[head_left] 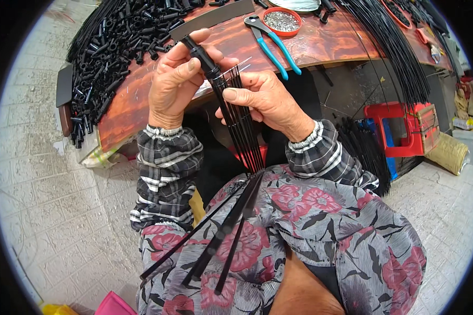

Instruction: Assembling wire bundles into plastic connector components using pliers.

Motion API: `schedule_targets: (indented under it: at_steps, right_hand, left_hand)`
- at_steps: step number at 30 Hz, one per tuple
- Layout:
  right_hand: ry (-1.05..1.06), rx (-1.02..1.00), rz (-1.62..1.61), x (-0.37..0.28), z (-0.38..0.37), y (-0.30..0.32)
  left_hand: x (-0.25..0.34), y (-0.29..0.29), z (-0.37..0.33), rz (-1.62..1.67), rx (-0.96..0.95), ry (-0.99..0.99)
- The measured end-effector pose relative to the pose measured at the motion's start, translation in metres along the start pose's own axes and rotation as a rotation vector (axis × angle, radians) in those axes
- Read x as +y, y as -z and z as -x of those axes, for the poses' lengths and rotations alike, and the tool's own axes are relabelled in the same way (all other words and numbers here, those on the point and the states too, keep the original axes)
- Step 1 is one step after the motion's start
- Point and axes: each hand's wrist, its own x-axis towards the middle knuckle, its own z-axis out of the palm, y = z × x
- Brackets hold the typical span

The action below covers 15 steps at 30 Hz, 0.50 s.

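My left hand (169,86) grips a black tubular umbrella runner (203,59), tilted, with the thumb lying along its side. Thin black umbrella ribs (245,139) fan down from its lower end over my lap. My right hand (272,102) pinches these ribs just below the runner, thumb on top. A fine silver wire (244,64) sticks out between the two hands by the rib ends; how it is fastened is hidden by the fingers. The lower rib ends rest over my flowered apron (320,210).
A heap of black tubular parts (102,60) covers the table's left side. Beyond my hands lie a flat grey strip (213,20), blue-handled pliers (279,52) and a red-rimmed dish (301,23) of small silver pieces. Long black rods (391,52) overhang the right edge, above a red stool (412,128).
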Motion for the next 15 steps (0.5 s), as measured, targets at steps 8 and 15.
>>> schedule_targets:
  at_steps: [8,15]
  right_hand:
    - [0.011,0.080,0.025,-0.001,0.003,-0.002]
    - [-0.003,0.026,-0.047,0.001,0.002,0.000]
  left_hand:
    - [-0.001,-0.004,-0.001,-0.154,0.110,0.041]
    - [0.009,-0.008,0.002,-0.195,0.078,0.110]
